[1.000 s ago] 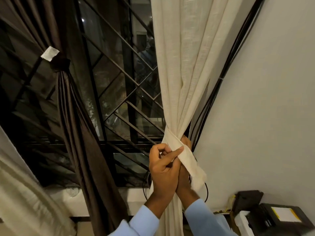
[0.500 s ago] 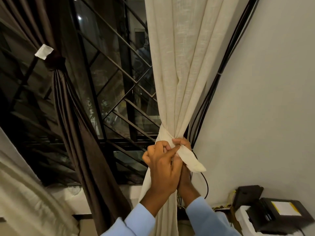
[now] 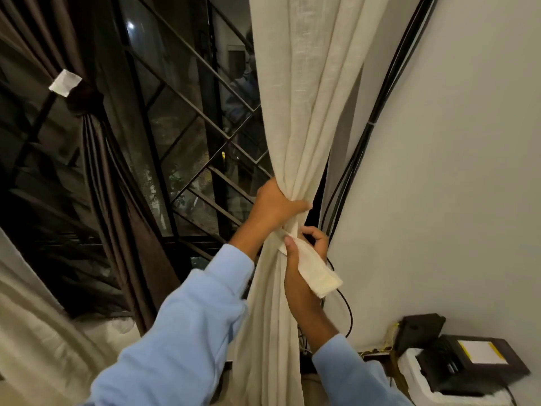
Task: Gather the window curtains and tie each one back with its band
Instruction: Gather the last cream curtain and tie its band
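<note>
head view: the cream curtain (image 3: pixel 301 112) hangs at centre, gathered into a bundle beside the white wall (image 3: pixel 453 171). the left hand (image 3: pixel 275 206) is wrapped round the bundle at its narrowest part, fingers curled across the fabric. just below, the right hand (image 3: pixel 304 259) pinches the cream band (image 3: pixel 317 275) between thumb and curled fingers; the band's free end sticks out to the right. black cables (image 3: pixel 366 142) run down behind the curtain. at left, the brown curtain (image 3: pixel 117 200) is already tied.
</note>
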{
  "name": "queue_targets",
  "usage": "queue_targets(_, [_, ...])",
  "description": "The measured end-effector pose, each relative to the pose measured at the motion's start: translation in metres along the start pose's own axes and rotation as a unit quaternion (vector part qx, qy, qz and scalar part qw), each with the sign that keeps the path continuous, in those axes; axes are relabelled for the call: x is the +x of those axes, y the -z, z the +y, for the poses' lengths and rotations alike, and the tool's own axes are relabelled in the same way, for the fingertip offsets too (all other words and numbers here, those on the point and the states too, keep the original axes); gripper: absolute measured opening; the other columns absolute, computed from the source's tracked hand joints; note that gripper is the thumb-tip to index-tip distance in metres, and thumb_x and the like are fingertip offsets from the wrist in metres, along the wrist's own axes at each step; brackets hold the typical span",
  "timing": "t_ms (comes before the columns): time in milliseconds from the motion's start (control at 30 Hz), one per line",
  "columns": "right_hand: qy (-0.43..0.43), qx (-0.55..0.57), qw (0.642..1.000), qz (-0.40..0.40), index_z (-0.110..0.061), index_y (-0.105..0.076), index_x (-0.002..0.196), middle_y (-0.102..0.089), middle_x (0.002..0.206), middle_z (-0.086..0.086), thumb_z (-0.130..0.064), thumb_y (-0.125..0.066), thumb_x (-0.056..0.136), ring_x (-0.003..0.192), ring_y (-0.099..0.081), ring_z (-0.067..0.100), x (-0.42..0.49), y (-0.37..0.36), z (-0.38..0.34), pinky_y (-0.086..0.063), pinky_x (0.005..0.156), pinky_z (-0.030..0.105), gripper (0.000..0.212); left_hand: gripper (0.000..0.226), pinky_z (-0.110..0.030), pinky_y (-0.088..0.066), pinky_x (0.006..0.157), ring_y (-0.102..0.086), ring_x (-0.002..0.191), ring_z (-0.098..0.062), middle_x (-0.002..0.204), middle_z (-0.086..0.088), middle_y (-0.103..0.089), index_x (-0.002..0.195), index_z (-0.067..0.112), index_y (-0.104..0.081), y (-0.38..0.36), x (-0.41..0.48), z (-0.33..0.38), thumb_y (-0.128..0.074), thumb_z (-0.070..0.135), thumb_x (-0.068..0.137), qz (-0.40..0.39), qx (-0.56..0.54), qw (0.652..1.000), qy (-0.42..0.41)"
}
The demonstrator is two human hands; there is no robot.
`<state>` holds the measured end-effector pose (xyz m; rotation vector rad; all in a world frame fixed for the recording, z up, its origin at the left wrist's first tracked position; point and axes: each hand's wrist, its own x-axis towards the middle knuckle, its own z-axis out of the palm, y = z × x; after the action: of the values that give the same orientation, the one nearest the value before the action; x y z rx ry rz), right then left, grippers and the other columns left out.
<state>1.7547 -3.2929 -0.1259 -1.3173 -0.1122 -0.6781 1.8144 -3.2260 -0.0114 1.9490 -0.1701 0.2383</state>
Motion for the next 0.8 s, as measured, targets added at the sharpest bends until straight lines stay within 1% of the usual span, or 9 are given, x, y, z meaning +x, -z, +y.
queue_targets(67, [-0.019,-0.002,1.0,0.015,-0.039,-0.06,0.097,-0.067,0.094,-0.022,-0.021,-0.075,0.087,0.089,-0.064,-0.003,0.004,0.004,0.0,-0.047,0.073,0.01,0.025,0.068,-0.035,-0.049,0.092,-0.057,0.114,-0.024,0.122,-0.01,-0.061,0.125,0.007,-0.054,0.005,0.012,-0.006,-0.086,0.015,0.065,-0.009,-0.014,0.999,0.03])
queue_targets(133, [-0.032,0.013,0.999,0.007,-0.04,-0.068,0.088,-0.071,0.093,-0.017,-0.02,-0.079,0.083,0.09,-0.066,0.0,0.005,0.011,0.0,-0.048,0.074,0.01,0.023,0.072,-0.04,-0.048,0.097,-0.056,0.115,-0.025,0.125,-0.012,-0.06,0.126,0.005,-0.053,0.009,0.02,-0.012,-0.087,0.013,0.064,-0.009,-0.026,0.999,0.047])
queue_targets(267, [0.067,-0.027,0.997,-0.03,-0.037,-0.072,0.086,-0.068,0.092,-0.006,-0.012,-0.081,0.08,0.091,-0.067,0.013,-0.001,0.022,-0.001,-0.051,0.083,0.019,0.027,0.074,-0.038,-0.048,0.096,-0.056,0.116,-0.024,0.127,-0.012,-0.059,0.127,0.005,-0.053,0.011,0.032,-0.018,-0.088,0.012,0.062,-0.005,-0.035,0.999,0.028])
queue_targets(367, [0.136,-0.045,0.988,-0.064,-0.038,-0.074,0.09,-0.067,0.09,-0.007,-0.004,-0.081,0.079,0.088,-0.066,0.009,-0.004,0.022,-0.005,-0.05,0.083,0.019,0.037,0.075,-0.037,-0.049,0.095,-0.056,0.115,-0.024,0.127,-0.011,-0.059,0.128,0.006,-0.053,0.01,0.04,-0.02,-0.089,0.013,0.062,-0.014,-0.028,0.999,0.024])
queue_targets(433, [0.185,-0.058,0.978,-0.074,-0.029,-0.075,0.095,-0.066,0.087,-0.002,0.0,-0.08,0.078,0.085,-0.064,0.006,-0.005,0.021,-0.01,-0.048,0.082,0.017,0.034,0.075,-0.038,-0.049,0.094,-0.056,0.115,-0.024,0.127,-0.011,-0.059,0.127,0.005,-0.054,0.009,0.045,-0.021,-0.089,0.012,0.062,-0.018,-0.026,0.999,0.022])
queue_targets(533, [0.218,-0.064,0.97,-0.089,-0.01,-0.076,0.093,-0.065,0.083,0.006,-0.008,-0.078,0.081,0.082,-0.062,0.003,-0.004,0.017,-0.017,-0.048,0.08,0.014,0.012,0.073,-0.031,-0.047,0.085,-0.055,0.109,-0.018,0.125,-0.01,-0.059,0.126,0.006,-0.054,0.008,0.051,-0.023,-0.089,0.011,0.062,-0.018,-0.037,0.999,0.014])
queue_targets(600, [0.211,-0.058,0.971,-0.091,-0.009,-0.076,0.094,-0.066,0.085,0.005,-0.008,-0.077,0.082,0.084,-0.063,0.004,-0.003,0.017,-0.021,-0.048,0.08,0.015,0.013,0.073,-0.029,-0.045,0.084,-0.053,0.106,-0.016,0.124,-0.009,-0.059,0.126,0.008,-0.053,0.007,0.054,-0.025,-0.088,0.011,0.063,-0.017,-0.042,0.999,0.009])
queue_targets(733, [0.131,-0.03,0.989,-0.069,-0.027,-0.077,0.095,-0.071,0.093,-0.007,-0.005,-0.074,0.084,0.089,-0.068,0.008,0.015,0.03,-0.032,-0.05,0.081,0.016,0.025,0.074,-0.03,-0.049,0.085,-0.056,0.11,-0.017,0.122,-0.003,-0.06,0.128,0.014,-0.053,0.005,0.052,-0.029,-0.088,0.015,0.063,-0.044,-0.068,0.997,0.007])
queue_targets(800, [0.107,-0.008,0.994,-0.03,-0.022,-0.077,0.095,-0.074,0.094,-0.005,-0.004,-0.072,0.087,0.092,-0.07,0.011,0.032,0.039,-0.034,-0.052,0.082,0.019,0.02,0.066,-0.022,-0.051,0.077,-0.059,0.105,-0.013,0.114,0.004,-0.063,0.124,0.019,-0.055,0.006,0.048,-0.031,-0.087,0.018,0.066,-0.064,-0.105,0.992,0.003])
